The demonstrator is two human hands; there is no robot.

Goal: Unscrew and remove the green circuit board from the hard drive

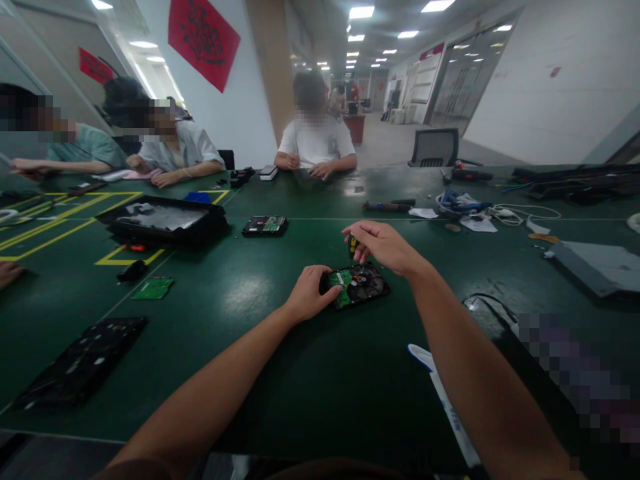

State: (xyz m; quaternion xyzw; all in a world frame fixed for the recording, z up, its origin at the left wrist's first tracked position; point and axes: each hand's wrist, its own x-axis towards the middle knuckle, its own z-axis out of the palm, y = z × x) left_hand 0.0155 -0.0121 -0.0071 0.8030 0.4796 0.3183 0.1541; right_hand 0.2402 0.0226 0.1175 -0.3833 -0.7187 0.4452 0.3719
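A hard drive (369, 285) lies on the green table with its green circuit board side up. My left hand (311, 293) grips its left end, thumb on top over the circuit board and fingers along the far edge. Above the drive, my right hand (384, 245) is closed around a screwdriver (353, 244) with a yellow and black handle. The screwdriver stands roughly upright and points down at the drive; its tip is too small to make out.
Another hard drive (265, 225) lies farther back. To the left are a black tray (165, 223), a loose green circuit board (154, 288) and a flat black panel (83, 360). Cables (520, 212) and a grey metal case (595, 267) lie right. Several people sit across the table.
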